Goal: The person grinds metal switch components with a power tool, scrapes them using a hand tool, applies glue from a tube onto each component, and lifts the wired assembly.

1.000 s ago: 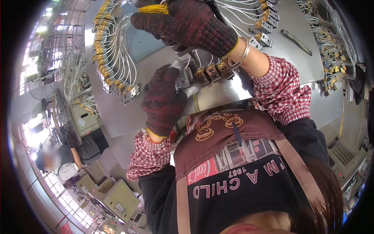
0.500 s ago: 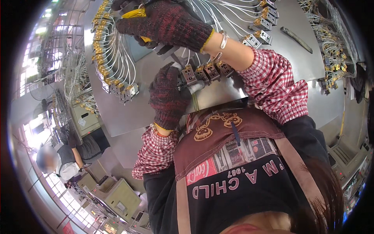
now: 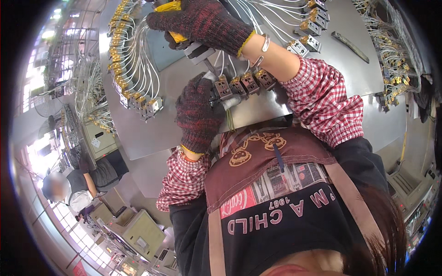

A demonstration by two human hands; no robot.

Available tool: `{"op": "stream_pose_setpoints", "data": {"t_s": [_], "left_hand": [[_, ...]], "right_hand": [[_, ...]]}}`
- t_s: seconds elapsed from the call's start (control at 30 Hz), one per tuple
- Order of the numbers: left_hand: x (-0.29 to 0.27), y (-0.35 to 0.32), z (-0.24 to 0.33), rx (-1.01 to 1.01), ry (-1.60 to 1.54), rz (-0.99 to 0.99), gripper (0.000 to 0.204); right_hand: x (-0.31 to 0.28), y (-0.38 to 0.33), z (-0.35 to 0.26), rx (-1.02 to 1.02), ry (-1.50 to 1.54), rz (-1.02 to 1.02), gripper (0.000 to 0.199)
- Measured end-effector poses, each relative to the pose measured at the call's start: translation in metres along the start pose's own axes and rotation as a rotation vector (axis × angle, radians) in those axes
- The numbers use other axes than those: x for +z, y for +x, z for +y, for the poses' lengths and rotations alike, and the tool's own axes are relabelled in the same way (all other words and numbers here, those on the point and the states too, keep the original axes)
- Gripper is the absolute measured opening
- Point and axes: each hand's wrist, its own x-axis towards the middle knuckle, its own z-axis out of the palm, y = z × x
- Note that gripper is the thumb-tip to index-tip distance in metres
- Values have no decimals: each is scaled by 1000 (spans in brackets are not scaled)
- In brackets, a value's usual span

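My left hand (image 3: pixel 199 115), in a dark red knit glove, grips the left end of a short row of grey socket modules with brass terminals (image 3: pixel 242 83) on the metal table (image 3: pixel 138 133). My right hand (image 3: pixel 205 22), gloved the same, is closed around a yellow and grey power tool (image 3: pixel 177 37). It holds the tool just above the row, with the grey nose (image 3: pixel 201 51) pointing down toward the modules. White wires run up from the modules behind my right wrist.
More wired socket modules lie in strings at the left (image 3: pixel 133 87), top right (image 3: pixel 313 27) and far right (image 3: pixel 396 69). A dark flat tool (image 3: pixel 350 46) lies on the table's right part. Another person (image 3: pixel 73 184) sits at lower left beside grey machines (image 3: pixel 138 230).
My right hand with the tool has shifted a little to the left over the row. My left hand keeps its hold on the modules.
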Motion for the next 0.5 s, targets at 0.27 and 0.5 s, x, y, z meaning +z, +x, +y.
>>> {"op": "stream_pose_setpoints", "data": {"t_s": [0.27, 0.5], "left_hand": [[-1, -1, 4, 5, 33, 15, 73], [-19, -23, -28, -612, -1205, -130, 72]], "right_hand": [[10, 1, -10, 110, -111, -13, 63], [-8, -5, -8, -35, 44, 24, 57]]}}
